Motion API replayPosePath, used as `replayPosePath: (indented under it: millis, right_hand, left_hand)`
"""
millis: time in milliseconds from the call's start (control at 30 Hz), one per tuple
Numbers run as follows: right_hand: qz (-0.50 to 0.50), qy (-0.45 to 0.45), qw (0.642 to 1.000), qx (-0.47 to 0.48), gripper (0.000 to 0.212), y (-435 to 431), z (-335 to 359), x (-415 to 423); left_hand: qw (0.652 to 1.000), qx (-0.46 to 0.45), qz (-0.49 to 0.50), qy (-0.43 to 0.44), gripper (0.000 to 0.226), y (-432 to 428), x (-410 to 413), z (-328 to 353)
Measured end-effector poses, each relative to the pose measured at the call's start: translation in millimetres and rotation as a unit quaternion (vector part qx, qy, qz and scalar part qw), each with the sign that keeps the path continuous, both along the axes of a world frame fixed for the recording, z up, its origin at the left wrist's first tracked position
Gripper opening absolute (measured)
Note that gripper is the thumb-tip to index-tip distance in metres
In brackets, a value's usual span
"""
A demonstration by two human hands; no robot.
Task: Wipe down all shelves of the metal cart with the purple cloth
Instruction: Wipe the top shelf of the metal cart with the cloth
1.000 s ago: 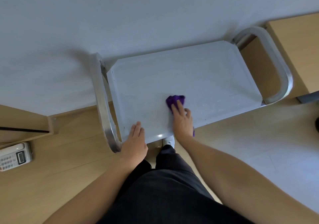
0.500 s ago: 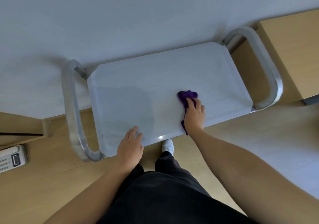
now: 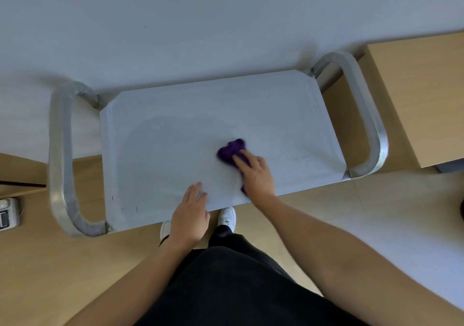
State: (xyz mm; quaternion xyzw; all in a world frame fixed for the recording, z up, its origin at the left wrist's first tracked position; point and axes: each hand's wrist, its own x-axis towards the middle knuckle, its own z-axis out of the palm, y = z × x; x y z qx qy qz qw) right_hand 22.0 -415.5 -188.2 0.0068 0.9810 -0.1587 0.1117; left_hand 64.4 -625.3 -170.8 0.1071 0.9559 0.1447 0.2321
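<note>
while i look straight down through the head camera, the metal cart (image 3: pixel 200 115) fills the middle of the view, its flat top shelf pale grey and the only shelf i can see. the purple cloth (image 3: pixel 229 151) lies bunched close to the centre of that shelf, touching the surface. the right hand (image 3: pixel 256 175) reaches in from 5 o'clock and lies over the cloth's near part, its fingers (image 3: pixel 242 161) spread and fairly straight, pressing the cloth down onto the metal instead of wrapping round it; a strip of purple shows under the heel of the hand. this hand is slightly blurred.

the left hand (image 3: pixel 189 215) rests on the shelf's near edge at about 6 o'clock, palm down, fingers straight and close together, holding nothing. it sits near the right hand but apart from it, and clear of the cloth.

a looped tubular handle (image 3: pixel 59 150) stands at the cart's 9 o'clock end and a second handle (image 3: pixel 371 115) at its 3 o'clock end. a faintly duller patch shows on the shelf towards 9 o'clock of the cloth.

below the near edge, at 6 o'clock, two white shoes (image 3: pixel 227 216) peek out above black trousers (image 3: pixel 238 288). a light wooden cabinet (image 3: pixel 421 100) stands just beside the cart at 3 o'clock, and a grey wall (image 3: pixel 175 24) runs behind at 12 o'clock. at the view's 8 o'clock edge a white desk phone (image 3: pixel 7 214) lies on the wooden floor (image 3: pixel 62 275).
</note>
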Motion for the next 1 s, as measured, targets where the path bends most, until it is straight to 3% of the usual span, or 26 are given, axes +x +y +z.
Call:
replayPosePath:
  millis: [100,200,267,400,567,633,733,867,933,1000]
  right_hand:
    - [-0.127,0.008,0.992,0.011,0.080,44,0,-5]
    - [-0.191,0.015,0.981,0.025,0.071,29,-1,-6]
    - [-0.168,0.018,0.985,0.017,0.071,-4,1,-3]
    - [0.015,0.010,0.999,-0.032,0.074,-64,-1,25]
    - [0.103,-0.008,0.994,-0.038,0.088,-32,1,16]
    - [0.074,-0.006,0.997,-0.012,0.089,-5,4,6]
    - [-0.057,0.009,0.998,-0.004,0.072,27,6,-1]
    - [-0.170,-0.003,0.985,0.010,0.070,0,8,-2]
    - [-0.177,-0.001,0.984,0.015,0.068,-37,13,4]
    - [-0.097,-0.001,0.995,-0.001,0.070,-80,15,16]
  left_hand:
    - [1.000,-0.003,0.004,-0.003,0.036,1,3,-2]
    - [1.000,0.000,0.013,-0.004,0.036,2,6,-5]
    - [1.000,-0.001,0.017,0.000,0.036,2,7,-6]
    - [1.000,-0.002,0.008,-0.006,0.044,-1,6,-5]
    - [1.000,0.003,-0.016,-0.012,0.049,-9,4,3]
    - [0.999,0.011,-0.030,-0.015,0.048,-16,2,7]
    - [0.999,0.011,-0.044,-0.014,0.047,-29,-2,11]
    - [0.999,0.014,-0.033,-0.013,0.047,-53,0,11]
    - [0.999,0.023,-0.026,-0.016,0.048,-65,4,10]
    - [0.999,0.033,-0.028,-0.016,0.051,-77,8,8]
